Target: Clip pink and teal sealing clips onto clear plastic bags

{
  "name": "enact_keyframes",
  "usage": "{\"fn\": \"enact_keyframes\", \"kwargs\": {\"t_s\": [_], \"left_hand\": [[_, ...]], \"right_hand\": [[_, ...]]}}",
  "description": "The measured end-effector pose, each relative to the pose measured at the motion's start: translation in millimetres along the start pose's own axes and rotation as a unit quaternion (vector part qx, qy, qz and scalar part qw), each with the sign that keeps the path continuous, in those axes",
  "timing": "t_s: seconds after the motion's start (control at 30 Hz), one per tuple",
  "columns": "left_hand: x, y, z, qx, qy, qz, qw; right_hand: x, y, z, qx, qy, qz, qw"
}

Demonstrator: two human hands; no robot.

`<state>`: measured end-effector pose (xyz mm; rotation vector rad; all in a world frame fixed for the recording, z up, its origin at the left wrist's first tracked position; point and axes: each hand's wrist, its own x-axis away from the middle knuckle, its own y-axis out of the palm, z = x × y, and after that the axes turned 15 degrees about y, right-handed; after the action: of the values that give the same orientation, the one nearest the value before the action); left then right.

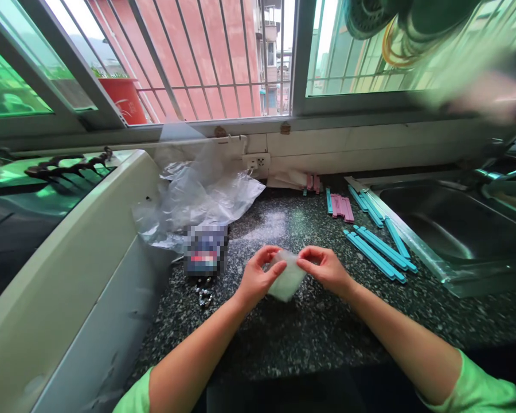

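Speckled dark stone countertop (309, 344) under barred window; steel sink (460, 223) on right. Crumpled clear plastic bags (198, 195) at left rear. Long teal plastic strips (375, 253) beside sink, shorter pink strips (341, 207) behind. Small translucent plastic bag (287, 278) at front centre, pinched between thumb and fingers of left hand (262, 274) and right hand (324, 268).
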<state>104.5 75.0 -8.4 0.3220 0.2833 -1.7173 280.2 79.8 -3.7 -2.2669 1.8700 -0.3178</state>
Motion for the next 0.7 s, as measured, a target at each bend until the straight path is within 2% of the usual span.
{"fn": "enact_keyframes", "kwargs": {"t_s": [0.1,0.17,0.33,0.43,0.57,0.7], "left_hand": [[0.8,1.9,2.5,-0.015,-0.015,0.054,0.998],[1.4,2.7,3.7,-0.010,-0.023,0.078,0.997],[1.3,-0.3,5.0,0.004,-0.037,0.087,0.996],[-1.4,-4.0,5.0,0.027,-0.044,0.041,0.998],[-3.6,-4.0,1.4,0.035,-0.134,-0.077,0.987],[-1.7,-1.7,-4.3,0.046,-0.168,-0.083,0.981]], "right_hand": [[3.7,5.4,0.3,0.039,-0.013,-0.010,0.999],[5.6,6.9,0.9,0.070,-0.030,0.007,0.997],[7.0,5.9,3.3,0.073,-0.039,0.035,0.996],[6.1,3.8,4.1,0.033,-0.012,0.033,0.999],[4.3,-1.3,5.5,-0.032,0.019,0.052,0.998],[3.2,-6.4,6.6,-0.025,0.018,0.056,0.998]]}}
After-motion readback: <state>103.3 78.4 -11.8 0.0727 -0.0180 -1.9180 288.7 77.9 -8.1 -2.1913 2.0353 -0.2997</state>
